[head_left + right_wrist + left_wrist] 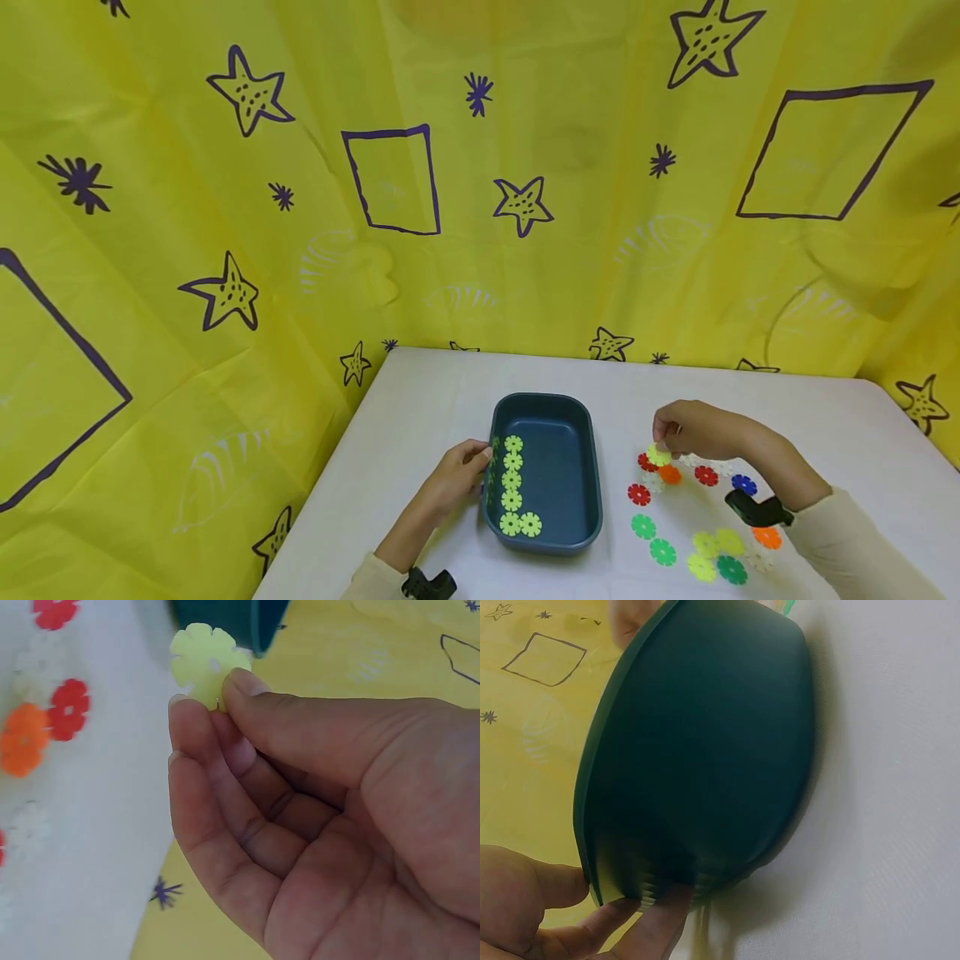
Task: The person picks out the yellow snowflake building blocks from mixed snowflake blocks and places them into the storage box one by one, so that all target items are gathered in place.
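Observation:
A dark teal plastic tub [558, 475] stands on the white table. My left hand [457, 475] grips its left wall, thumb at the rim and fingers against the outside, as the left wrist view shows with the tub's outer wall [705, 742]. Inside the tub, several light-yellow notched disc pieces [512, 480] lie in a column along the left side, with one more beside the lowest. To the right of the tub, my right hand [701, 429] pinches a pale yellow notched disc [202, 660] between thumb and fingertips. It is held above the scattered discs.
Loose discs lie right of the tub: red [639, 495], orange [767, 537], blue [744, 485], green [663, 552], yellow [702, 567] and whitish ones. A yellow patterned cloth [450, 275] hangs behind the table and to the left.

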The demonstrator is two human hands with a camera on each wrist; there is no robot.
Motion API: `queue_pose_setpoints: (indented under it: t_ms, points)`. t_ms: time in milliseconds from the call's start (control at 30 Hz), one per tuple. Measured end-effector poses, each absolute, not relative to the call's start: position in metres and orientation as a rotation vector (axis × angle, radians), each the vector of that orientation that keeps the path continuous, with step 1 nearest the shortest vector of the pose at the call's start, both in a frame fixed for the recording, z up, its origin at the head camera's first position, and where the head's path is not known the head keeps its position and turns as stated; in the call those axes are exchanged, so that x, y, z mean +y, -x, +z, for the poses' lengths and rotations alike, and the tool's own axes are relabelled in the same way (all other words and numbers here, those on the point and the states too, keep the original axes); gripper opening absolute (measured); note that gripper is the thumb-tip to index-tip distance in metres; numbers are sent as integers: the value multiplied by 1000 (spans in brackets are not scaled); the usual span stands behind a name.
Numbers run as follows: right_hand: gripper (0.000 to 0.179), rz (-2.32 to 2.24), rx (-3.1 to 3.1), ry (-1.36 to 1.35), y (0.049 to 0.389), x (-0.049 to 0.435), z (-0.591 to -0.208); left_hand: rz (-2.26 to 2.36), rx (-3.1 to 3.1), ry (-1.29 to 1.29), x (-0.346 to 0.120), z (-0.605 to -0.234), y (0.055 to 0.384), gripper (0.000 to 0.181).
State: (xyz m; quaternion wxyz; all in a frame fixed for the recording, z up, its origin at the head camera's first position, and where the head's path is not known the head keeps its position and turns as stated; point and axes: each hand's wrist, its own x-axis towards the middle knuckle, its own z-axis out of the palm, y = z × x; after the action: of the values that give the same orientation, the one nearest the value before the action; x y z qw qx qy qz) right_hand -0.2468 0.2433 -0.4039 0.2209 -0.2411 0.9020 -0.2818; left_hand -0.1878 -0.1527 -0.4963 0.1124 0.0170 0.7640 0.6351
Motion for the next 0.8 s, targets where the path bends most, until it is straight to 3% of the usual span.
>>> queue_pose_setpoints:
  t_ms: [333,800]
  points:
    - [9,-725,2462,780,260,197,-378,1842,2265,-17,-151,-496,188,41]
    - [11,-512,2428,867,273,131,-379,1853,2243,-21,-151,-496,190,41]
